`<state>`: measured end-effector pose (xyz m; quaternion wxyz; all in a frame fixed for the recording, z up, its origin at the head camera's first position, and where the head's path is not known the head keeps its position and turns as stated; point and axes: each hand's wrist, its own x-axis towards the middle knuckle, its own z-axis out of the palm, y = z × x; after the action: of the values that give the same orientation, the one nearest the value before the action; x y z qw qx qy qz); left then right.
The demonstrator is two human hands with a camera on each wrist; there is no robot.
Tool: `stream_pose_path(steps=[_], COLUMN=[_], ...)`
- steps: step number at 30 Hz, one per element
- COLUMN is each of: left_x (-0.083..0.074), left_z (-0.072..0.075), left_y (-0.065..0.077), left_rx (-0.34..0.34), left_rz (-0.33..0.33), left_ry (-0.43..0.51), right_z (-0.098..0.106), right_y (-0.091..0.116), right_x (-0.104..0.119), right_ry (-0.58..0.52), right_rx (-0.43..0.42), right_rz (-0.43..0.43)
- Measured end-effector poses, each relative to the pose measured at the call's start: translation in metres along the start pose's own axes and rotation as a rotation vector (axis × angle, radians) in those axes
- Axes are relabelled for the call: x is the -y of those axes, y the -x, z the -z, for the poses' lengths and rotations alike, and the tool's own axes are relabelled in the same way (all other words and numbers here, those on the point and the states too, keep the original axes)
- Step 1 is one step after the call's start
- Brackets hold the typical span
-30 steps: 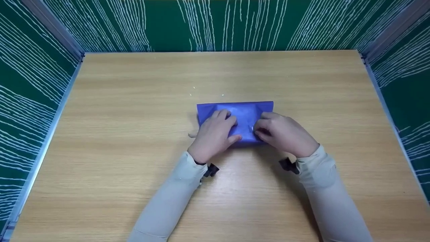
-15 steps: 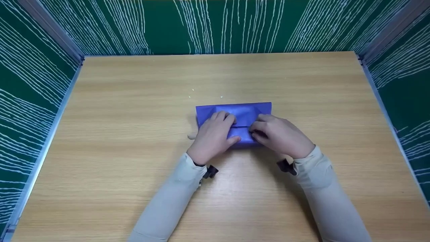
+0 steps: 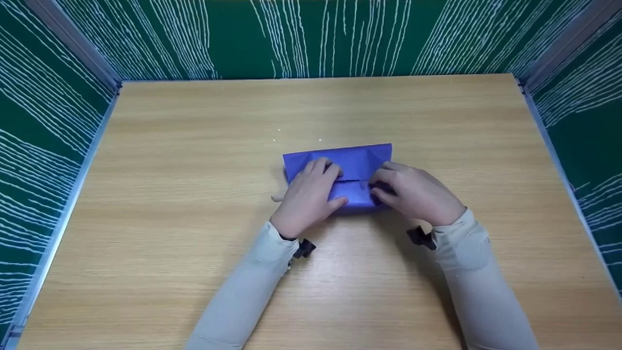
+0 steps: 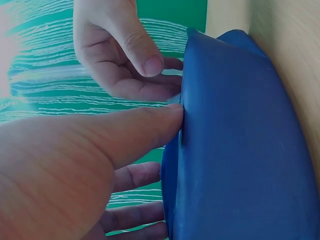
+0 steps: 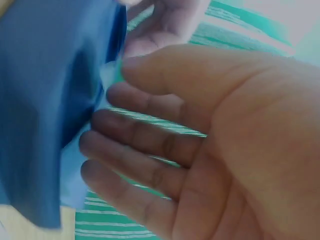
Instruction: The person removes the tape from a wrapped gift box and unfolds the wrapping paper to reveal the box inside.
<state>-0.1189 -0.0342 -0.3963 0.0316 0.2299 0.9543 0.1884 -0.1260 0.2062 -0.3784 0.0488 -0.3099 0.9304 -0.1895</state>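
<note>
A blue wrapped parcel (image 3: 357,163) lies on the table, with a fold seam running across its top. My left hand (image 3: 311,197) rests on its left part, fingers spread over the wrapping and thumb near the front edge. In the left wrist view that thumb presses the edge of the blue wrapping (image 4: 240,135). At the right end, my right hand (image 3: 415,194) pinches at the seam between thumb and index finger. The right wrist view shows a small translucent whitish piece of tape (image 5: 108,75) at those fingertips, against the blue wrapping (image 5: 35,100). Its far end is hidden.
The wooden table (image 3: 170,194) has a few tiny white specks (image 3: 279,130) beyond the parcel. A small pale grey bit (image 3: 277,197) shows beside the left hand. Green panels with white streaks (image 3: 238,39) stand along the table's back and sides.
My right hand moved left along the seam, then back right. The parcel's far right corner has risen slightly, and the seam shows more plainly. The left hand has stayed on the parcel.
</note>
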Motion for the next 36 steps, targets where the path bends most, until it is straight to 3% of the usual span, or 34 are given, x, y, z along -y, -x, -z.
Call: stream_pose_path(steps=[5, 12, 27, 36], left_x=[0.001, 0.001, -0.003, -0.001], left_z=[-0.001, -0.002, 0.0, 0.001], left_y=[0.0, -0.001, 0.0, 0.002], left_rx=[-0.021, -0.023, -0.037, 0.012], left_rz=[-0.008, -0.01, 0.009, -0.062], left_ry=[0.008, 0.009, -0.005, -0.029], right_z=[0.003, 0.0, 0.003, -0.003], right_y=[0.004, 0.004, 0.003, -0.005], right_x=[-0.007, -0.011, -0.013, -0.023], right_ry=[0.014, 0.012, -0.062, -0.083], right_rx=[0.057, 0.148, 0.201, 0.117], right_rz=[-0.047, -0.042, -0.152, -0.106])
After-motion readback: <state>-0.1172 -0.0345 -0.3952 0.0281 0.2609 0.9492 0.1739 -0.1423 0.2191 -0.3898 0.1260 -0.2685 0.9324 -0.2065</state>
